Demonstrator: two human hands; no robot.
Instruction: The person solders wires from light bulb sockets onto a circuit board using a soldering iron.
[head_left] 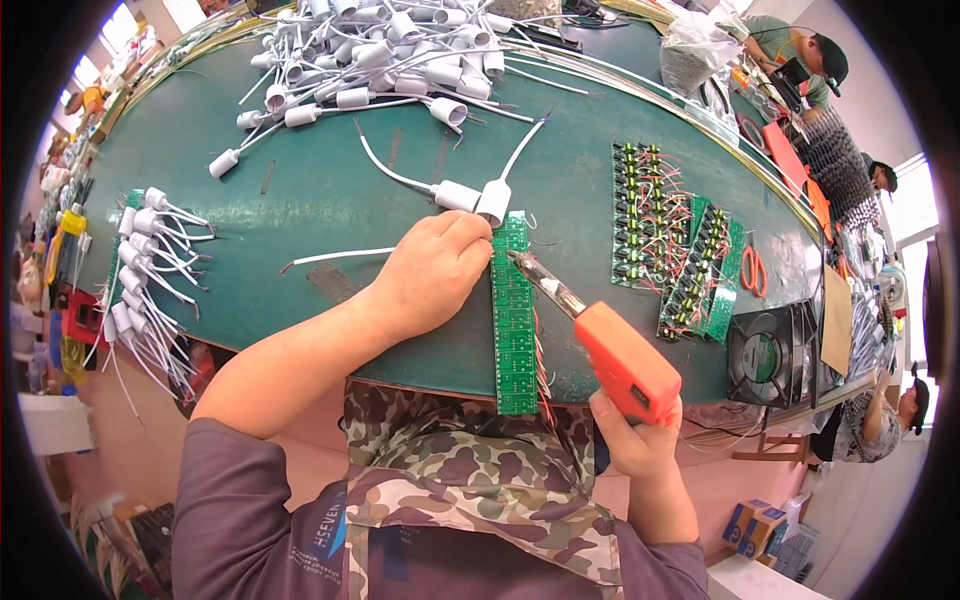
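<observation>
Clamps right hand (645,440) on orange plastic soldering gun (628,362) and, probably for steadiness, pinches left hand (435,270) together, cannot tell on what, by long green circuit board (516,345) on dark-green desk (265,235).

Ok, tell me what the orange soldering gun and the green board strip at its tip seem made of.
Soldering gun: body probably plastic, satin, moulded in uniform orange; barrel likely metal, from its silvery shine.
Board strip: likely fibreglass laminate, glossy green with pale printed outlines; core uncertain.
</observation>
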